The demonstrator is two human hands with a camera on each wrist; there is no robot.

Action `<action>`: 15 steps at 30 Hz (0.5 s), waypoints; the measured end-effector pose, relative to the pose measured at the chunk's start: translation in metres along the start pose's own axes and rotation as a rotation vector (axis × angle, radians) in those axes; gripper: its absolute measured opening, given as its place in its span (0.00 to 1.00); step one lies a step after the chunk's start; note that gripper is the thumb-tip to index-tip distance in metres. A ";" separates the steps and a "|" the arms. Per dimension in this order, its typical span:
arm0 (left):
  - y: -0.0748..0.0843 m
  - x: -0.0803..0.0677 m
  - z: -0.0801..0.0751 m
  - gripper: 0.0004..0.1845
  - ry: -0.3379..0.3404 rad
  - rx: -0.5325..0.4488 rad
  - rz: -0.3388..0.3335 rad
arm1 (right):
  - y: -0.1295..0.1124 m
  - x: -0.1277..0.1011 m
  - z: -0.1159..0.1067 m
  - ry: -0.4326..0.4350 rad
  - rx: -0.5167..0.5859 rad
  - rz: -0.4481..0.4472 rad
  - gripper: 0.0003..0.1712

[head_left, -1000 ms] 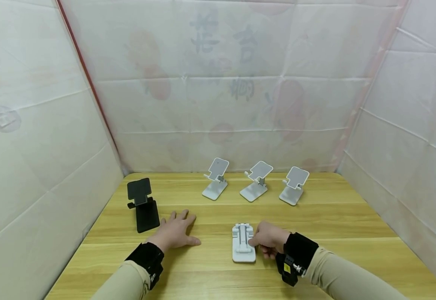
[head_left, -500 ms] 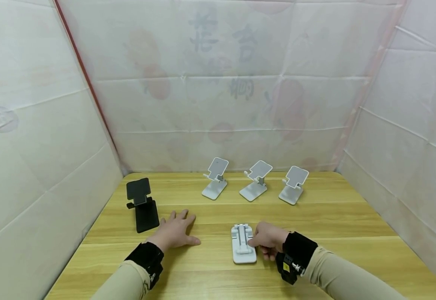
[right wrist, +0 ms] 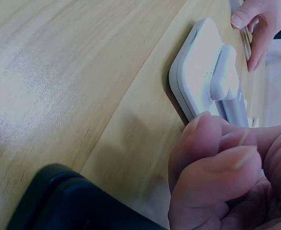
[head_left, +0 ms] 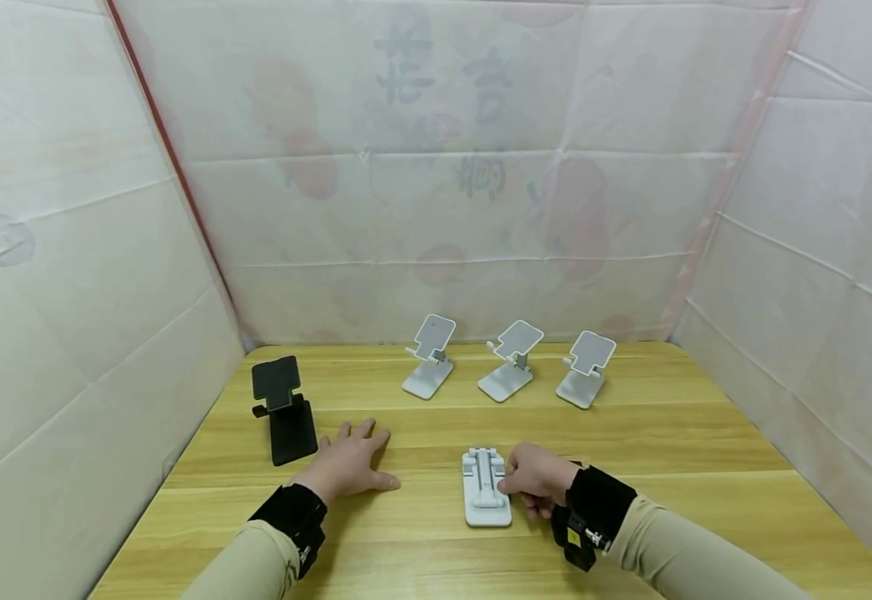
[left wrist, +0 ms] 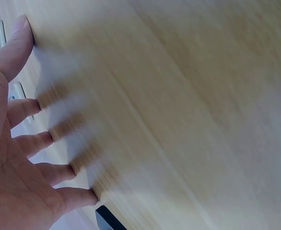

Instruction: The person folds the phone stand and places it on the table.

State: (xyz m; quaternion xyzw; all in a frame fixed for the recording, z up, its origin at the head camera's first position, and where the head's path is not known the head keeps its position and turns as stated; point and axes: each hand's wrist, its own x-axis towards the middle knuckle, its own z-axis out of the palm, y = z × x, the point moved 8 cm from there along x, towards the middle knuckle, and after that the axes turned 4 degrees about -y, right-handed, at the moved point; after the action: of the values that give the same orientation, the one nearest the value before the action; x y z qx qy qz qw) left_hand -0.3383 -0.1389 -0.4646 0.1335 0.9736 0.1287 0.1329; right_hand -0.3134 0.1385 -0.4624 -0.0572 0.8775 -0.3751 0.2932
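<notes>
A folded white phone stand (head_left: 486,498) lies flat on the wooden table (head_left: 631,450) near its front edge. My right hand (head_left: 529,479) is at the stand's right edge with its fingers curled, and thumb and fingertips touch that edge. In the right wrist view the curled fingertips (right wrist: 200,132) meet the side of the white stand (right wrist: 203,72). My left hand (head_left: 349,467) lies flat on the table to the left of the stand, fingers spread and holding nothing. The left wrist view shows its palm and spread fingers (left wrist: 25,108) on the bare wood.
An unfolded black phone stand (head_left: 283,410) stands at the left, just beyond my left hand. Three unfolded white stands (head_left: 428,358) (head_left: 513,361) (head_left: 588,371) stand in a row at the back. White sheeting walls (head_left: 68,275) close in the table on three sides.
</notes>
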 end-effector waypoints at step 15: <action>0.001 -0.002 -0.001 0.48 -0.004 0.012 0.005 | -0.007 -0.001 -0.004 0.007 -0.051 -0.061 0.23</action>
State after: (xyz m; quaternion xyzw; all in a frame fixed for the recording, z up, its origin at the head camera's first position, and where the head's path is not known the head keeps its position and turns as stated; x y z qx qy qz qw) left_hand -0.3370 -0.1384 -0.4625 0.1372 0.9737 0.1231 0.1338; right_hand -0.3158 0.1362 -0.4545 -0.0900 0.8855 -0.3617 0.2772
